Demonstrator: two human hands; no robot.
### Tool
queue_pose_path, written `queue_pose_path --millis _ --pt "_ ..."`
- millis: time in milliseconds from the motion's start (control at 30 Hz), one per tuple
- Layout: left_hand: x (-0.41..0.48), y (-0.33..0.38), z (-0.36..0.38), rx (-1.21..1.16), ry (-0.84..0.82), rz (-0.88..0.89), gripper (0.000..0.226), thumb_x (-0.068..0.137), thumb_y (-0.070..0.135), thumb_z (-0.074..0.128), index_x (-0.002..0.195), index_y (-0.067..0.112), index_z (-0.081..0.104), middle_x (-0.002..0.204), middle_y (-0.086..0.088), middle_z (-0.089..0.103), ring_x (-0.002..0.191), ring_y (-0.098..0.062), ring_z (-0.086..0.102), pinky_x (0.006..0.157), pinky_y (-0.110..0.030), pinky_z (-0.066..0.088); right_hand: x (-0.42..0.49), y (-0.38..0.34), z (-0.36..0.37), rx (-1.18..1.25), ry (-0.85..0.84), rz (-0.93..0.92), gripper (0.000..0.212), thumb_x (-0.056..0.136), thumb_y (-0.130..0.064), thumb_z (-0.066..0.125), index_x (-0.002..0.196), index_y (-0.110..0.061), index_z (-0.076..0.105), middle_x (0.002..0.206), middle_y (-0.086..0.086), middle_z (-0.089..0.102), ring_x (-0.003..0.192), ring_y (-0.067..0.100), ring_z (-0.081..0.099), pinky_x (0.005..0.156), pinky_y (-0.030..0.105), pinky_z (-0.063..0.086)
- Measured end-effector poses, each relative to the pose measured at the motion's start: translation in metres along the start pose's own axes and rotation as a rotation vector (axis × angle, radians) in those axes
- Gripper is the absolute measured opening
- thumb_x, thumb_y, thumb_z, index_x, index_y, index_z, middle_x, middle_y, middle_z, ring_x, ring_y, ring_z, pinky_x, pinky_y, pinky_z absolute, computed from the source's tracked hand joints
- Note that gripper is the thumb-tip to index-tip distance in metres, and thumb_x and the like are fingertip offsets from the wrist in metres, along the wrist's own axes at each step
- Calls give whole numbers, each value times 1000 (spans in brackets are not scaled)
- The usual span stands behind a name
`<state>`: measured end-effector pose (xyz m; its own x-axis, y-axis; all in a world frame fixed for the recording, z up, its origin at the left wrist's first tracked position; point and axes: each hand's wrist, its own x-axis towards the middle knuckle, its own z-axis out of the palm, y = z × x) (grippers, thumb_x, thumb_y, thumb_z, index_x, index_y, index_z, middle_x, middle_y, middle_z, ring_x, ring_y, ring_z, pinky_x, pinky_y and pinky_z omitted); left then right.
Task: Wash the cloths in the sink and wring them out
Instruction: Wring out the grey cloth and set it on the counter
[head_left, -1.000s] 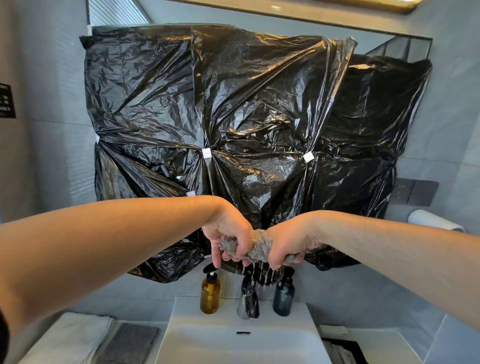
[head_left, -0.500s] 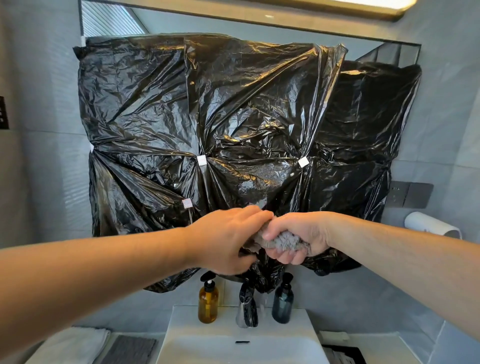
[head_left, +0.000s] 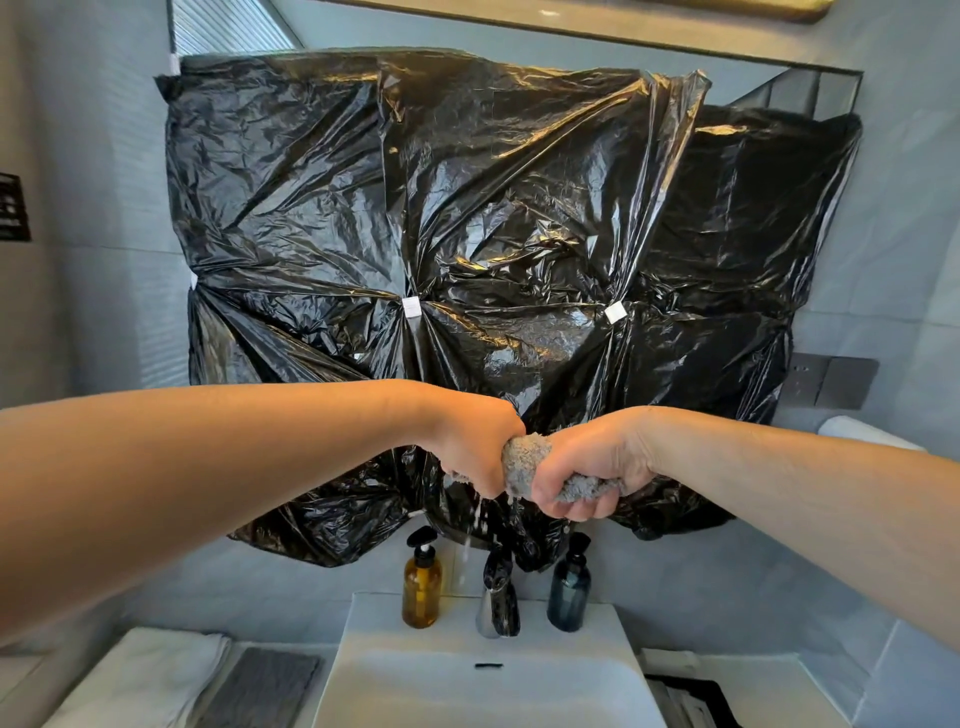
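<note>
A wet grey cloth (head_left: 524, 461) is bunched into a tight roll, held high above the white sink (head_left: 488, 623). My left hand (head_left: 475, 447) grips its left end and my right hand (head_left: 589, 467) grips its right end, fists nearly touching. A short stretch of cloth shows between the fists and a bit sticks out under my right fingers. Drops of water fall from it toward the basin. On the counter to the left lie a folded white cloth (head_left: 150, 675) and a dark grey cloth (head_left: 260, 686).
A tap wrapped in black plastic (head_left: 498, 597) stands behind the basin, between an amber pump bottle (head_left: 422, 582) and a dark blue bottle (head_left: 569, 587). Black plastic sheeting (head_left: 467, 260) covers the mirror. A dark tray (head_left: 685, 701) sits right of the sink.
Half a second ago my left hand lay over the cloth close to my right fist; now both fists grip the roll side by side again, twisted, and water drips from it.
</note>
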<state>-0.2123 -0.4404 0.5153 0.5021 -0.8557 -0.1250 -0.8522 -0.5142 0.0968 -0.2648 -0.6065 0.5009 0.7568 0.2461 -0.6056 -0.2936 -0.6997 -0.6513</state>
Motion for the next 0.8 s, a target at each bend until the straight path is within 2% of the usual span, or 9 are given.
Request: queue_pose_path --millis 133,300,433,800 --pt "4 1 -2 -54 -49 -12 13 82 4 68 82 14 59 68 -2 58 53 -13 57 60 -33 58 -1 0 -1 -23 1 10 16 76 -16 59 85 -13 46 65 -1 48 46 8 38 35 14 24" --pt "6 3 -4 -66 -71 -44 12 82 1 66 81 10 58 65 -2 55 43 -7 54 54 -28 53 1 -1 -3 -33 9 13 11 76 -12 56 81 -14 47 64 -1 48 46 8 36 35 14 23" --pt "6 2 -5 -80 -81 -65 9 82 0 65 85 6 59 66 -6 55 48 -15 55 53 -28 52 0 -3 -2 -37 14 14 9 77 -12 56 79 -14 48 64 -2 49 46 8 37 34 14 24" --pt "2 2 6 -155 -138 -111 20 83 -2 63 77 15 56 74 -4 54 61 -16 55 60 -31 57 8 2 7 -68 47 23 21 72 -17 61 88 -14 47 66 -1 50 47 9 39 36 14 26"
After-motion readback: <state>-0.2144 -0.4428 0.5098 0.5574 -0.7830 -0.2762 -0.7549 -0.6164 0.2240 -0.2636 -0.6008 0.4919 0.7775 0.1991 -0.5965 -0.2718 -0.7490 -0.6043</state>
